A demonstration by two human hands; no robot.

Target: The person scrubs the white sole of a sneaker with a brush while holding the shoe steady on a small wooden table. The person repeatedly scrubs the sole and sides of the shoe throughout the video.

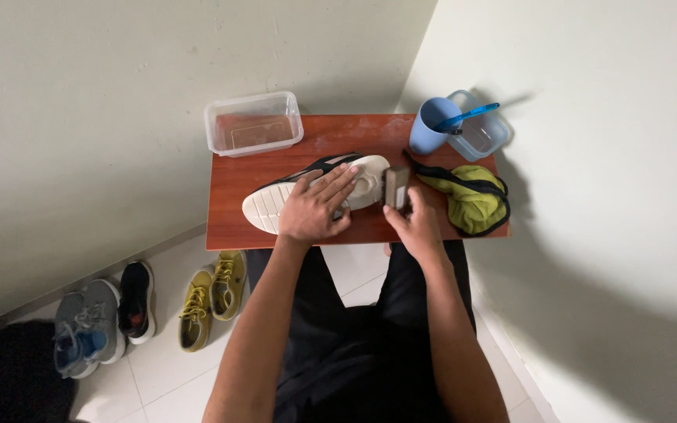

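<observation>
Red-brown counter (229,219) at frame centre: left hand (316,207) flat, pressing the upturned shoe (291,196); right hand (415,223) grips a brush (396,186) at its heel, near the front edge.

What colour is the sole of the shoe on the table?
Cream-white, with black on the upper; the shoe lies sole-up under the left hand in the head view.

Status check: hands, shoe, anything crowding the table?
Left hand flat on upturned shoe, sole up. Right hand holds brush at heel. Green bag beside right hand; blue cup and clear tub behind.
</observation>
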